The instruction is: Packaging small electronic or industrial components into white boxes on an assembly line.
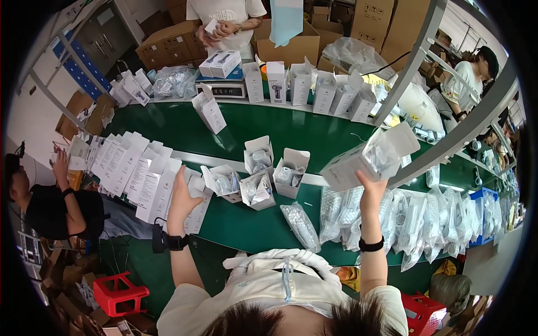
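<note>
On the right, my right hand [371, 189] grips an open white box [344, 171] by its lower side. The box is tilted, its flap raised, and something in clear plastic shows inside. My left hand [182, 196] is open, thumb and fingers apart, beside a row of flat white cartons [130, 162]; whether it touches them I cannot tell. Between my hands several open white boxes [291, 189] stand together, holding plastic-bagged parts. In front of them lies a bubble-wrapped item [301, 227].
Many bubble-wrapped items [412, 224] cover the right of the green table [241, 227], near a blue crate [483, 215]. A metal frame post [412, 61] rises at right. Across the green belt [162, 126] stand more white boxes [276, 83] and a scale [221, 89]. Other people work left and opposite.
</note>
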`<move>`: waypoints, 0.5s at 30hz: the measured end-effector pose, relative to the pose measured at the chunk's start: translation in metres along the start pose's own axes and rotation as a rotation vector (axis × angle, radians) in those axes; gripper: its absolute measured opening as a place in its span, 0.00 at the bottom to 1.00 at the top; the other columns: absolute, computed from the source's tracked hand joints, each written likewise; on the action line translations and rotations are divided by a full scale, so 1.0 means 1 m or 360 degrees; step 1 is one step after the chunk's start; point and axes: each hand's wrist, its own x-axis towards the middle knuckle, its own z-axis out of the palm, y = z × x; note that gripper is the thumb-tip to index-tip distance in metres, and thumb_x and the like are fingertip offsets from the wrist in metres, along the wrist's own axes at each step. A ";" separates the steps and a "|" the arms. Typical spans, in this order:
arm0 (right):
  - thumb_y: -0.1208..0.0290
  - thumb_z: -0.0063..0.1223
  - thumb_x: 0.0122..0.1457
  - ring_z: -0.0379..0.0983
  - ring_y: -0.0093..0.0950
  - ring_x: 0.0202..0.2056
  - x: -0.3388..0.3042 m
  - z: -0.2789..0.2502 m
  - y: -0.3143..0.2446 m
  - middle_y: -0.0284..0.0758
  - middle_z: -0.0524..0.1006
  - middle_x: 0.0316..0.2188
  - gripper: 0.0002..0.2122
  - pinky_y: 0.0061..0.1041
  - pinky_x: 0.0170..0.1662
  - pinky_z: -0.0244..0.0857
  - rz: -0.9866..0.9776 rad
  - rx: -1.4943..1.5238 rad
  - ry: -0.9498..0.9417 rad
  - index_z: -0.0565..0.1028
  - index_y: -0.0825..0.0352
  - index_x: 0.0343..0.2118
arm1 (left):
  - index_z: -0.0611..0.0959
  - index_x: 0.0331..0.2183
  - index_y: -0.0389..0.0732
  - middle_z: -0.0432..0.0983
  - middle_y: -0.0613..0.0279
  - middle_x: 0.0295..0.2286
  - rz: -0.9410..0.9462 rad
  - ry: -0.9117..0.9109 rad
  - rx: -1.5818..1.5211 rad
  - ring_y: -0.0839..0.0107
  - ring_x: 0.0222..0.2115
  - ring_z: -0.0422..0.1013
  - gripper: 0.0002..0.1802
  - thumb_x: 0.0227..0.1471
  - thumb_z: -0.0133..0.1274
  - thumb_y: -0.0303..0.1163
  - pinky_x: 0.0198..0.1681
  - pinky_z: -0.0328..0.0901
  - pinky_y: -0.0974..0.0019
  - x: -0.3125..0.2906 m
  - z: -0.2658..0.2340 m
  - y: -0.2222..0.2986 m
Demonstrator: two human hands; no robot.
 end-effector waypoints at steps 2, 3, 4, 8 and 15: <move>0.79 0.63 0.34 0.61 0.30 0.47 0.037 0.029 0.004 0.40 0.62 0.47 0.42 0.27 0.51 0.54 -0.0179 0.0033 0.0086 0.51 0.70 0.54 | 0.49 0.54 0.39 0.53 0.48 0.51 -0.0064 -0.0151 -0.0161 0.57 0.53 0.52 0.55 0.23 0.61 0.19 0.51 0.56 0.59 0.012 0.023 -0.024; 0.77 0.64 0.34 0.59 0.31 0.49 0.058 0.037 0.022 0.41 0.60 0.49 0.43 0.26 0.52 0.52 -0.0278 -0.0073 0.0160 0.50 0.70 0.54 | 0.44 0.55 0.40 0.53 0.48 0.51 -0.0127 -0.0315 -0.0331 0.57 0.53 0.53 0.61 0.21 0.63 0.20 0.51 0.55 0.60 0.017 0.037 -0.035; 0.76 0.64 0.34 0.56 0.31 0.51 0.074 0.044 0.043 0.42 0.57 0.51 0.44 0.25 0.53 0.49 -0.0367 -0.0185 0.0232 0.48 0.70 0.55 | 0.43 0.56 0.40 0.54 0.48 0.51 -0.0061 -0.0288 -0.0482 0.57 0.52 0.54 0.62 0.21 0.63 0.20 0.51 0.55 0.61 0.021 0.053 -0.040; 0.74 0.65 0.35 0.53 0.35 0.53 0.113 0.076 0.107 0.44 0.55 0.52 0.45 0.26 0.54 0.48 -0.0363 -0.0458 0.0231 0.46 0.70 0.55 | 0.41 0.56 0.40 0.59 0.51 0.48 -0.0008 -0.0239 -0.0726 0.59 0.50 0.58 0.64 0.21 0.64 0.21 0.51 0.55 0.62 0.024 0.112 -0.061; 0.69 0.66 0.35 0.47 0.38 0.57 0.112 0.090 0.192 0.46 0.52 0.55 0.49 0.29 0.57 0.43 -0.0371 -0.0826 -0.0046 0.42 0.68 0.57 | 0.56 0.51 0.36 0.65 0.56 0.43 -0.0146 -0.0183 -0.0848 0.65 0.43 0.65 0.54 0.19 0.66 0.21 0.46 0.61 0.65 0.023 0.129 -0.066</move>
